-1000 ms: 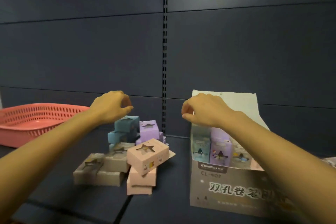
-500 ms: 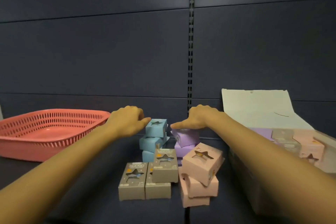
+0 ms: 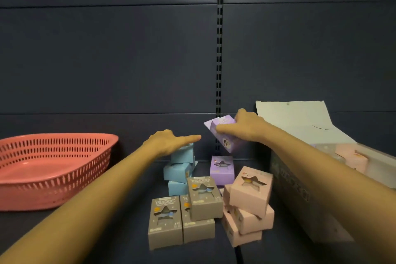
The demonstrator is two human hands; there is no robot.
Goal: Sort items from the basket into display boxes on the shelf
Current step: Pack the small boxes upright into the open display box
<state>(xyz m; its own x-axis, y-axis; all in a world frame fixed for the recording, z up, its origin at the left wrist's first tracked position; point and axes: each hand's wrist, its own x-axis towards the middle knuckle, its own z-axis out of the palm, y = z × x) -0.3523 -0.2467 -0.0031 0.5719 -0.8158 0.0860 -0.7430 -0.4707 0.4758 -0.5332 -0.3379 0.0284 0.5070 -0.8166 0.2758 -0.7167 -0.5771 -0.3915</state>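
In the head view, the right hand (image 3: 243, 129) holds a purple box (image 3: 220, 135) clear of the pile. Its fingers (image 3: 224, 129) are curled round the carton, which hangs tilted with one corner pointing down. Straight below it, at six o'clock, a second purple box (image 3: 221, 169) stands on the shelf (image 3: 111, 231).

The left hand (image 3: 169, 143) lies flat on the top blue box (image 3: 184, 155) of a three-high blue stack. Its fingers (image 3: 190, 139) are straight and point toward three o'clock, gripping nothing.

At six o'clock from the blue stack sit the grey boxes (image 3: 165, 221), one lying across two others. The pink boxes (image 3: 250, 195) are heaped just beside them at three o'clock.

The coral basket (image 3: 53, 169) rests at nine o'clock from the pile, well apart from it. The display box (image 3: 300, 195) stands at three o'clock with its flap (image 3: 293, 118) raised and small cartons inside.
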